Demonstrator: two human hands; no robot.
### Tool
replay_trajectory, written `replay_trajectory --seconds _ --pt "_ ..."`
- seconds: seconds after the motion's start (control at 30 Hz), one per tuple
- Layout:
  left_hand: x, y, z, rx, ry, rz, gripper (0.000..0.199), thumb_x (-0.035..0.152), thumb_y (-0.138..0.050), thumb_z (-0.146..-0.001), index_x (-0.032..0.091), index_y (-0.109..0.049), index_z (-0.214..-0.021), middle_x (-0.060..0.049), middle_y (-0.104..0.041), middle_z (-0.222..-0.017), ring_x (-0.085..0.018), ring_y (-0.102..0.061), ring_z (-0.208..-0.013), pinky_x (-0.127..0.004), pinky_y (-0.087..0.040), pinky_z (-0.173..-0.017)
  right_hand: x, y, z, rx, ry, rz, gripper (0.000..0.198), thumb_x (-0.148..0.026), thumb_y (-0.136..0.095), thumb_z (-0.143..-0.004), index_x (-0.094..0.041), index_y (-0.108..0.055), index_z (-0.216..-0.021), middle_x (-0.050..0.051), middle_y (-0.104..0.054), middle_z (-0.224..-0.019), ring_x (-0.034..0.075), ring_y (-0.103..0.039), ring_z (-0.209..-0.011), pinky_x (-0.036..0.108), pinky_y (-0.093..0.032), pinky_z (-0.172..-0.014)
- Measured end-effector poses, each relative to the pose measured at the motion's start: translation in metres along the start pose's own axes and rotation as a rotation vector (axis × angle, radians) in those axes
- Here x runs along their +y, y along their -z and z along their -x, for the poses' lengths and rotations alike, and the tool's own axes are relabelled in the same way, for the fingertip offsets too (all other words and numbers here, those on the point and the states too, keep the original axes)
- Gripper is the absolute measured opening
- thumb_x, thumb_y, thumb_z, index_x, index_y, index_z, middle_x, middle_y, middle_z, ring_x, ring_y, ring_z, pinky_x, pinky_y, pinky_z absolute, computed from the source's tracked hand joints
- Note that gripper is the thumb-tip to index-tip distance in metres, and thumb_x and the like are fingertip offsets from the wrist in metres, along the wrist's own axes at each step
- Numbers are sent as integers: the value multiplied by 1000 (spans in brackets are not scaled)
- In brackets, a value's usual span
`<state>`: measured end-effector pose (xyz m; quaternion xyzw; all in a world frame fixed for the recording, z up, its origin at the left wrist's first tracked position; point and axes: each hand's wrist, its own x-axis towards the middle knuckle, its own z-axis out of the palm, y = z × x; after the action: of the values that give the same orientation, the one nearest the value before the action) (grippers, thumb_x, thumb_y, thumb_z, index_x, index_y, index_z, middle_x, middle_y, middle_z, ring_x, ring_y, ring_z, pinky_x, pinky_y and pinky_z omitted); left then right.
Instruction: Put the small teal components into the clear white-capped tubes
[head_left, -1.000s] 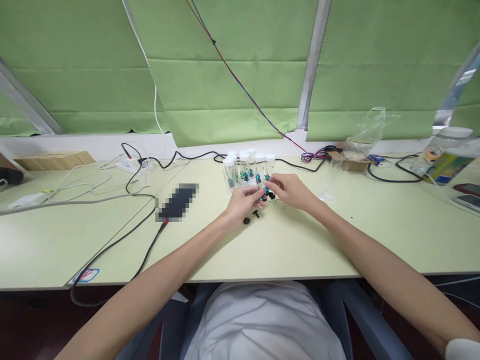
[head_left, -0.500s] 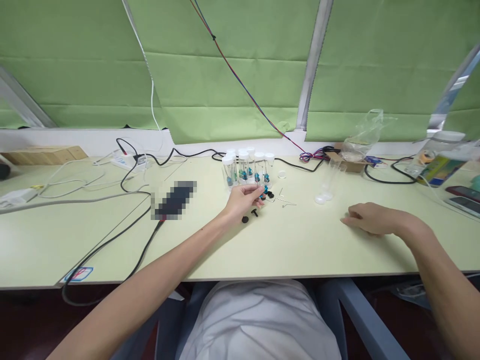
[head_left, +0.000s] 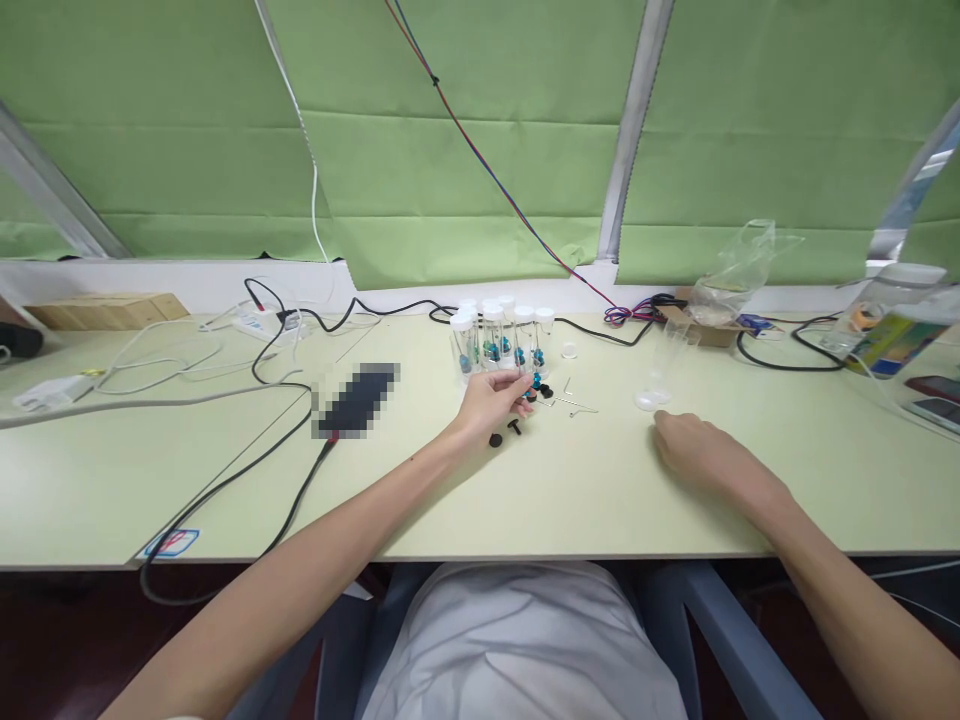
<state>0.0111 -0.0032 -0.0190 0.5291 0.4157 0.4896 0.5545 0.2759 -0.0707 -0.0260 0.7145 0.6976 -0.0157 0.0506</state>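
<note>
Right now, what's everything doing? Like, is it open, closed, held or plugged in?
Left hand: closed, pinching the small blue piece.
Small blue piece: held at the fingertips.
Right hand: fingers curled, near the clear tubes; can't tell if it holds anything.
White-capped tubes: upright, caps on, blue-green pieces inside several.
Green blinds: down.
Power strip: black cord plugged in.

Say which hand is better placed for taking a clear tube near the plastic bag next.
Probably the right hand: it sits just before those clear tubes, nothing visibly held. The left hand is farther away, a blue piece at its fingertips.
</note>
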Motion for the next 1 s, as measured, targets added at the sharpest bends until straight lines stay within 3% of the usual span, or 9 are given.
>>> replay_trajectory --seconds 0.1,0.17,0.3,0.43,0.67,1.0 --pt "0 0 -1 2 16 14 23 33 -81 -77 10 -74 -79 -8 -70 -80 -9 -59 -55 -26 -49 -57 -30 19 -23 82 284 -227 28 -23 -34 -98 -20 -49 -73 11 -65 -77 22 -59 -71 31 -33 -62" --pt "0 0 -2 8 36 33 22 32 -80 -78 11 -74 -80 -8 -70 -80 -9 -59 -56 -25 -49 -58 -55 34 -40 171 393 -405 30 -25 -35 -98 -22 -43 -69 6 -59 -69 19 -54 -66 30 -32 -62" --pt "1 -1 -1 5 70 77 19 28 -78 -82 10 -73 -79 -7 -70 -79 -8 -58 -56 -25 -49 -60 -94 52 -67 436 465 -636 29 -27 -38 -97 -23 -40 -68 2 -53 -65 17 -46 -61 30 -31 -62" --pt "1 -2 -1 -33 108 121 16 22 -75 -85 9 -72 -78 -7 -69 -78 -8 -60 -58 -24 -51 -62 -104 42 -74 550 524 -817 29 -32 -39 -97 -23 -39 -70 -1 -48 -64 15 -41 -59 29 -30 -61" --pt "3 -7 0 -49 229 221 23 15 -58 -96 7 -72 -80 -7 -69 -73 -8 -63 -58 -21 -55 -67 -108 14 -72 543 543 -962 29 -38 -41 -98 -23 -37 -73 -3 -46 -63 14 -39 -57 28 -32 -59" --pt "7 -9 1 -13 254 292 24 10 -55 -95 9 -72 -78 -7 -68 -71 -10 -64 -62 -23 -59 -72 -111 13 -70 509 558 -934 30 -39 -44 -96 -22 -43 -71 -2 -48 -62 14 -40 -57 28 -34 -59"
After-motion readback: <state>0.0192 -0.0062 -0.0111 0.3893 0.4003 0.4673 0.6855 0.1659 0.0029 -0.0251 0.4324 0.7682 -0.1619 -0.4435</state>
